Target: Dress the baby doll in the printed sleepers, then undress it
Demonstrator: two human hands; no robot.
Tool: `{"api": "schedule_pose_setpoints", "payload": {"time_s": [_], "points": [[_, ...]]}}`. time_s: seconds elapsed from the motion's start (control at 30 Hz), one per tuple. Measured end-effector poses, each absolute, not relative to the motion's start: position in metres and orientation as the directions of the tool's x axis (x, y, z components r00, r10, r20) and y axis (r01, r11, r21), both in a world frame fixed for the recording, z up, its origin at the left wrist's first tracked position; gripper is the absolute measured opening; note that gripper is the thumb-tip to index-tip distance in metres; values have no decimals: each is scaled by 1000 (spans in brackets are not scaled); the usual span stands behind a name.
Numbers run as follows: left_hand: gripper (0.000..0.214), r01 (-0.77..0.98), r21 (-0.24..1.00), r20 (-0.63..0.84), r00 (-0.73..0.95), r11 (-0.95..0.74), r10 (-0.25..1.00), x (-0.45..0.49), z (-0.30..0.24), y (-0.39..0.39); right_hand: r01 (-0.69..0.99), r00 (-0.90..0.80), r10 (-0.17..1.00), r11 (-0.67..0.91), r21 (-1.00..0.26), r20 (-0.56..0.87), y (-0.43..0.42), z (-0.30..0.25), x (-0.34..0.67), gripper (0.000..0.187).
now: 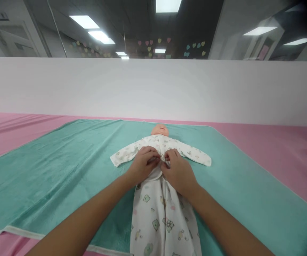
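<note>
A baby doll (160, 130) lies on its back, its head away from me. It wears a white, small-print baby shirt (193, 153) with both sleeves spread out to the sides. Matching white baby trousers (156, 217) with green and pink figures stretch toward me below the shirt. My left hand (145, 163) pinches the shirt's front on the left of its middle line. Facing it, my right hand (179, 170) has its fingers closed on the front from the other side. The fingertips nearly meet, and the small spot of cloth between them is partly hidden.
A teal blanket (63, 170) with a pale edge lies under the doll, with some creases at the left. Around it shows a pink cover (270, 160). Behind stands a low white wall (153, 89), topped by glass with heart-shaped stickers (149, 48).
</note>
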State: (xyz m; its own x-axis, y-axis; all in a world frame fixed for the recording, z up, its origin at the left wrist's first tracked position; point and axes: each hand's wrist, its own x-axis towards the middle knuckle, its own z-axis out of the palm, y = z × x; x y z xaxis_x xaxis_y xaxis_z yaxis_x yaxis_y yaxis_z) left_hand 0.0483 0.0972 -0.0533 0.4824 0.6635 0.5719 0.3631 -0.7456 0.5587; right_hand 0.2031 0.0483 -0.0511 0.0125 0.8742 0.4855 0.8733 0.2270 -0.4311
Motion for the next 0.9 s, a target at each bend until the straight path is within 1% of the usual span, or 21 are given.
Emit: {"api": "schedule_pose_setpoints", "payload": {"time_s": [0.1, 0.3, 0.4, 0.5, 0.57, 0.63, 0.73, 0.9], "points": [[13, 368, 594, 541, 476, -715, 694, 51, -53, 95, 855, -5, 857, 271, -443, 515, 48, -52, 202, 9], [13, 387, 662, 514, 389, -642, 764, 58, -51, 94, 826, -10, 848, 306, -474, 529, 48, -52, 200, 15], [11, 331, 712, 495, 389, -619, 777, 57, -51, 94, 802, 11, 849, 308, -511, 528, 50, -53, 201, 16], [11, 224, 798, 454, 387, -559, 803, 53, -52, 94, 800, 29, 851, 295, -523, 525, 52, -52, 202, 15], [12, 156, 852, 412, 389, -500, 824, 50, -52, 94, 819, 37, 862, 263, -510, 505, 52, -51, 202, 10], [13, 114, 877, 390, 397, -467, 831, 48, -53, 94, 846, 38, 882, 222, -484, 470, 51, -50, 200, 9], [12, 101, 869, 410, 403, -485, 818, 48, -53, 95, 884, 31, 906, 172, -435, 422, 48, -47, 197, 11], [12, 120, 861, 409, 415, -495, 813, 49, -54, 94, 939, 30, 928, 101, -330, 370, 44, -47, 195, 6]]}}
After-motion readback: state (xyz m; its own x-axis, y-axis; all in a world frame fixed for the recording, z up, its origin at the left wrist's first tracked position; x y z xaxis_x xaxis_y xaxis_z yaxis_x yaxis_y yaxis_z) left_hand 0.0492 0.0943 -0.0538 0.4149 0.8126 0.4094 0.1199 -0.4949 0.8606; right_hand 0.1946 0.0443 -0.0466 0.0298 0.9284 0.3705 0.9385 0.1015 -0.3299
